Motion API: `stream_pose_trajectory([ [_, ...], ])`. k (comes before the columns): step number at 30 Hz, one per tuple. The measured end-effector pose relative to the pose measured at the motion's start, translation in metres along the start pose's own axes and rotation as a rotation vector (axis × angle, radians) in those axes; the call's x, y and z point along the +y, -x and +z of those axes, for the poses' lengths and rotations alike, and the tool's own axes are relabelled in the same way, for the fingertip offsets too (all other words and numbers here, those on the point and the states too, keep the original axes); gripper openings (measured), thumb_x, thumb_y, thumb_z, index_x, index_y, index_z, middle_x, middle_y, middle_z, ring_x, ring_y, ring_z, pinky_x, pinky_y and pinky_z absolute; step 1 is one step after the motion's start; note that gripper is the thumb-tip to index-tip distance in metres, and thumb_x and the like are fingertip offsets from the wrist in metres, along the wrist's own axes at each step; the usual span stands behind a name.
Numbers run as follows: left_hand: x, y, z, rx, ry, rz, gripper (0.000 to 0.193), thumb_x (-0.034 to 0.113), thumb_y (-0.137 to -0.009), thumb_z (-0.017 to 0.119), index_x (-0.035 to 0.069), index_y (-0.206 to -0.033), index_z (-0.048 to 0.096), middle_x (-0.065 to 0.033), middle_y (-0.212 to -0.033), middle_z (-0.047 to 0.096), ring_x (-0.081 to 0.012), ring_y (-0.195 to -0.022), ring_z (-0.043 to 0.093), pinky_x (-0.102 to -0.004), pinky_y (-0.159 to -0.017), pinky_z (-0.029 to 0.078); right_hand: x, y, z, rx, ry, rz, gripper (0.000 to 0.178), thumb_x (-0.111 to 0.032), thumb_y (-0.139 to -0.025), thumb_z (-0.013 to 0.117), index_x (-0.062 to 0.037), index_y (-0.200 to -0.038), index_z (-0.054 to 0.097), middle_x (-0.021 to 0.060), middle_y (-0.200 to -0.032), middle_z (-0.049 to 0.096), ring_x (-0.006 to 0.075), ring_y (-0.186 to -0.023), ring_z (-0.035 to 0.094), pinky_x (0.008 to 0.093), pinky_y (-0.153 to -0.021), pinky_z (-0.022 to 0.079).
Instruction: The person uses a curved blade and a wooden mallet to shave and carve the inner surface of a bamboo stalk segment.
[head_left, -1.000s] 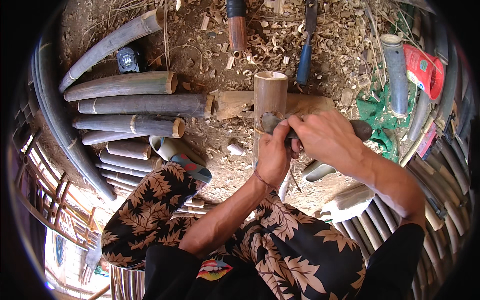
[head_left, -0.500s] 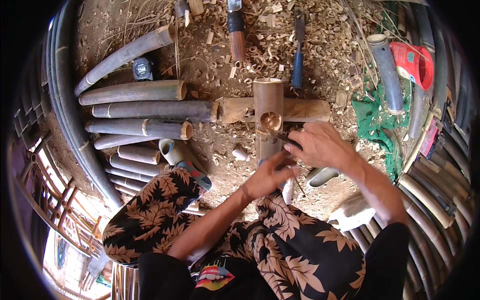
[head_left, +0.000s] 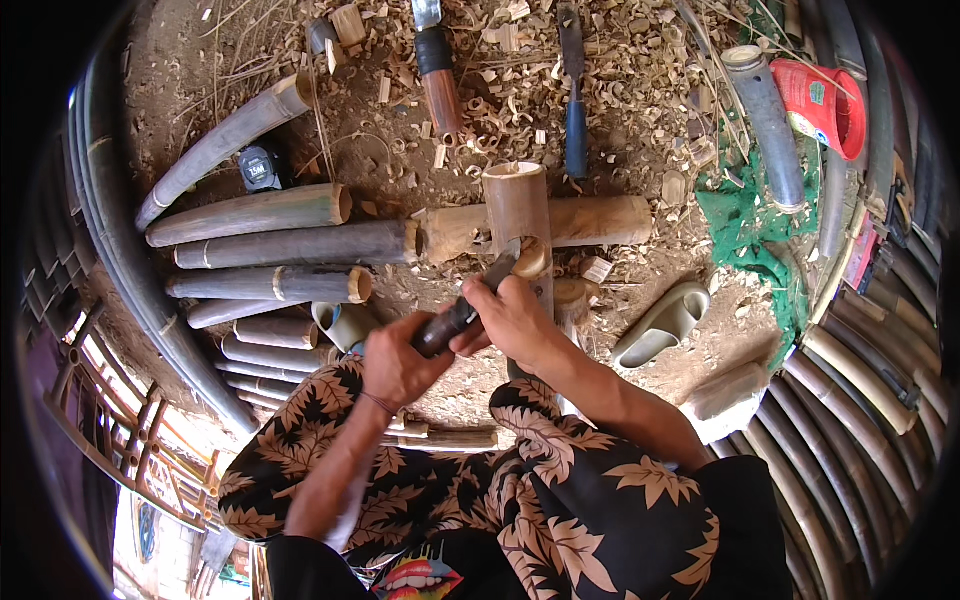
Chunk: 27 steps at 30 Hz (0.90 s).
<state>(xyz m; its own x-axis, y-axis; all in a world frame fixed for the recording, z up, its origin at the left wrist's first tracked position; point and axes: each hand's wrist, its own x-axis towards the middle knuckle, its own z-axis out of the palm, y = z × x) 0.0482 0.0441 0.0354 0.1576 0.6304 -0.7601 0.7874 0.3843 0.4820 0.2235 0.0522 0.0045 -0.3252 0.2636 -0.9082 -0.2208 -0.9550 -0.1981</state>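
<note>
Brown bamboo formed the tube [head_left: 518,205], just off twelve o'clock from the middle of our view, its open cut end pointing away from us. Our left hand [head_left: 395,365] was wrapped around the butt of a dark tool [head_left: 450,325], and our right hand [head_left: 508,318] gripped it nearer the blade [head_left: 502,267], whose tip reached the round hole [head_left: 532,262] in the tube's wall. We judged the tube light, stiff, rather slick and liable to split along its grain, best held around the solid wall clear of the hole; the tool seemed heavier and rigid, surest by its handle. Beneath lay brown earth [head_left: 385,170], thick with shavings [head_left: 650,60] toward twelve. Around us were cut bamboo lengths [head_left: 290,243] between nine and ten, a tape measure [head_left: 260,168] at ten, a blue-handled chisel [head_left: 575,140] at one, a red container [head_left: 812,105] at two, a sandal [head_left: 660,328] at three and stacked poles [head_left: 862,382] near four.
</note>
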Motion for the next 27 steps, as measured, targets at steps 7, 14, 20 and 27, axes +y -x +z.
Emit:
stream_pose_trajectory([
  [7, 0.07, -0.049, -0.071, -0.158, -0.52, 0.193, 0.023, 0.024, -0.064, 0.069, 0.011, -0.083, 0.069, -0.0157, -0.071, 0.067, -0.0318, -0.064, 0.066, -0.0417, -0.063, 0.054, -0.019, 0.008, -0.002, -0.134, -0.608, -0.161, 0.036, -0.023, -0.098, 0.042, 0.011, -0.102, 0.054, 0.0231, -0.088, 0.067, 0.0275, -0.069, 0.068, 0.0365, -0.061, 0.059],
  [14, 0.159, -0.074, -0.08, -0.33, -0.954, 0.399, 0.007, 0.013, -0.071, 0.064, 0.009, -0.072, 0.07, -0.0112, -0.07, 0.067, -0.0271, -0.065, 0.067, -0.0387, -0.06, 0.052, -0.008, 0.016, -0.024, -0.241, -1.133, -0.233, 0.027, -0.022, -0.098, 0.042, -0.0044, -0.114, 0.054, 0.0167, -0.096, 0.068, 0.0302, -0.074, 0.068, 0.0413, -0.07, 0.058],
  [20, 0.222, -0.083, -0.052, -0.374, -1.245, 0.664, 0.011, 0.022, -0.083, 0.066, 0.016, -0.084, 0.074, 0.0013, -0.079, 0.071, -0.0159, -0.076, 0.069, -0.0286, -0.061, 0.052, 0.002, 0.021, -0.04, -0.399, -1.384, -0.167, 0.041, -0.038, -0.101, 0.035, -0.0066, -0.113, 0.06, 0.0131, -0.099, 0.068, 0.027, -0.08, 0.067, 0.0368, -0.072, 0.057],
  [27, 0.123, -0.084, -0.09, -0.491, -1.09, 0.543, 0.009, 0.023, -0.075, 0.073, 0.017, -0.078, 0.066, -0.0004, -0.063, 0.063, -0.0136, -0.057, 0.062, -0.0309, -0.055, 0.049, 0.02, 0.017, -0.017, -0.32, -1.031, 0.013, 0.03, -0.022, -0.095, 0.054, -0.01, -0.122, 0.054, 0.0063, -0.099, 0.065, 0.0204, -0.069, 0.064, 0.0309, -0.065, 0.054],
])
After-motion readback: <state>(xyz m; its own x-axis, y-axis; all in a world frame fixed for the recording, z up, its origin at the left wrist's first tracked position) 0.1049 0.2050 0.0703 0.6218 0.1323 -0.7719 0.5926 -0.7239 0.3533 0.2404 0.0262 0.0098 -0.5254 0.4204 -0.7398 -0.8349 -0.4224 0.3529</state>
